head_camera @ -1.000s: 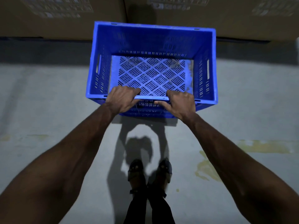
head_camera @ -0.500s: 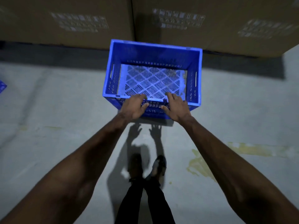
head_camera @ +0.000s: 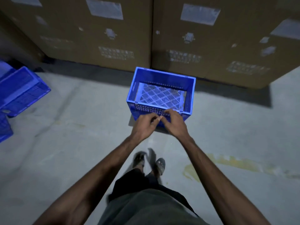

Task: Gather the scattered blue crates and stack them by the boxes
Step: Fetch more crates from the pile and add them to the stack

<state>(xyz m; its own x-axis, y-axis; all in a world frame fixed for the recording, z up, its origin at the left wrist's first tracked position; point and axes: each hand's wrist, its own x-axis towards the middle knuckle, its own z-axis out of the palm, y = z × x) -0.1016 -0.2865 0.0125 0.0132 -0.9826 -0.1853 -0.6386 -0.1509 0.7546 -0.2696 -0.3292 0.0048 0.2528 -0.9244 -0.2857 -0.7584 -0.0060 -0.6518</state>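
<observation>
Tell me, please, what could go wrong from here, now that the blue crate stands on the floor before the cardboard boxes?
1. The light is dim and the feet stand close behind the blue crate; a step forward could catch it.
2. The yellow stain on the floor lies near the right foot; if wet, it might be slippery.
3. The other crates at the left lie askew, so lifting one could be awkward.

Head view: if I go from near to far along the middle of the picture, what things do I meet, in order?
Feet in sandals → left hand and right hand, side by side → blue crate → cardboard boxes.
</observation>
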